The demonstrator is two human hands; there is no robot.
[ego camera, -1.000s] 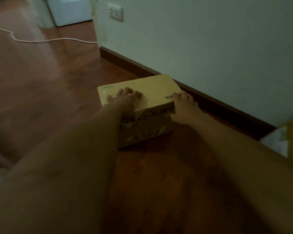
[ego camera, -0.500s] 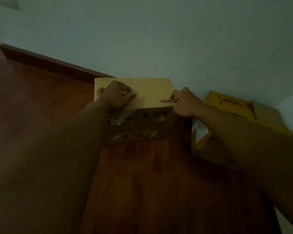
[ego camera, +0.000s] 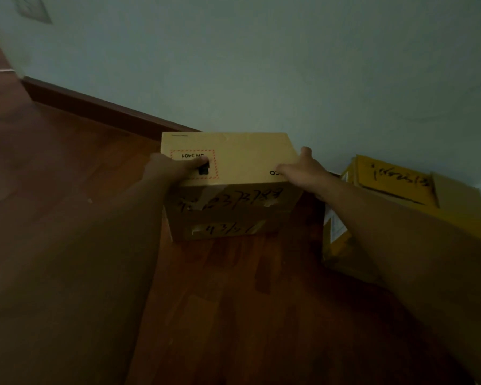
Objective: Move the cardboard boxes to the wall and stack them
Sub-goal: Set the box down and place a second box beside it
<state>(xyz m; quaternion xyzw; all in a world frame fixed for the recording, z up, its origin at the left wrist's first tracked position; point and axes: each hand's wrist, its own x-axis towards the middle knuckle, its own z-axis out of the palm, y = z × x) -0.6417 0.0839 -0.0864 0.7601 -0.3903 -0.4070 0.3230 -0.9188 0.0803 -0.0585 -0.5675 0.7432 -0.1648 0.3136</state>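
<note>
Box (ego camera: 233,173) lies lengthwise along wall (ego camera: 261,65); left hand (ego camera: 172,169) and right hand (ego camera: 303,170) clasp its ends.

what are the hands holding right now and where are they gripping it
Both hands are on the cardboard box by the wall: the left hand on its top left edge, the right hand at its top right corner. Whether it is lifted cannot be told.

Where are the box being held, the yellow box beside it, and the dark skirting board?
held cardboard box (ego camera: 242,159): head view, bare top face.
yellow box (ego camera: 395,179): head view, top with scrawled writing.
skirting board (ego camera: 95,105): head view, middle of the strip.
</note>
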